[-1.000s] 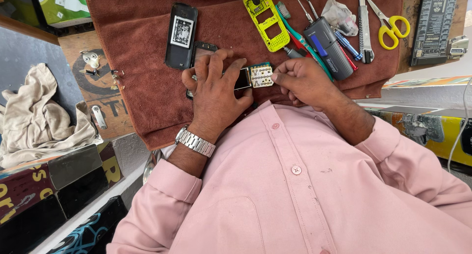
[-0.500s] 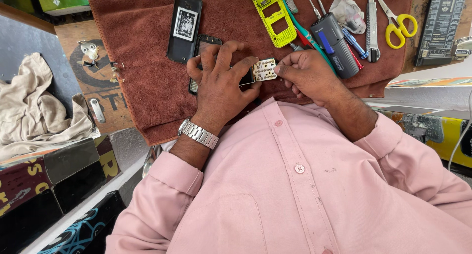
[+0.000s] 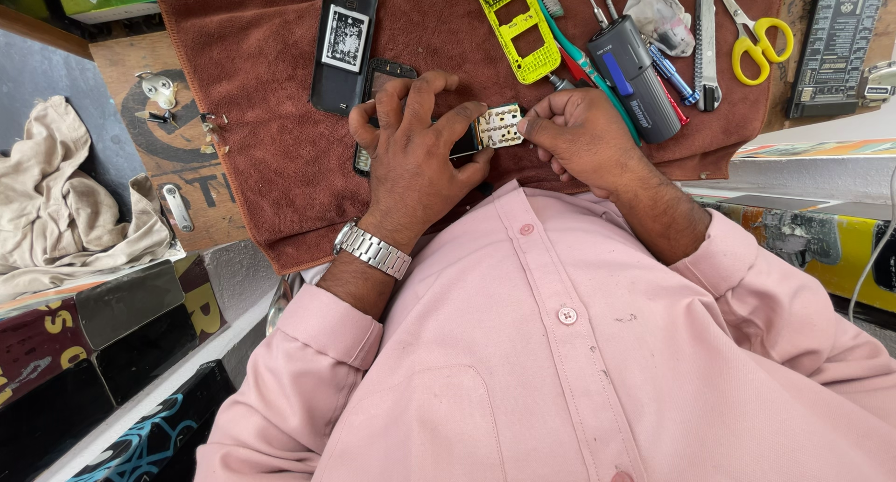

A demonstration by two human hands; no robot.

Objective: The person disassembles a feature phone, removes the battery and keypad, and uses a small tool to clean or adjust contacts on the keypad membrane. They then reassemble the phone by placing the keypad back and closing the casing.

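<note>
Both hands at a small phone part, over the brown towel (image 3: 280, 146).
We see the left hand (image 3: 415, 155) gripping a dark phone body (image 3: 373, 118) while the right hand (image 3: 579, 137) pinches the pale keypad board (image 3: 499, 125) between them; yellow frame (image 3: 513, 29) and scissors (image 3: 761, 34) lie beyond.

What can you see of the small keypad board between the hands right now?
The keypad board is a small pale, flat rectangle dotted with rows of round metallic contacts, facing up. It sits over the brown towel, pinched at its left edge by the left hand and at its right edge by the right hand. Its underside is hidden.
</note>
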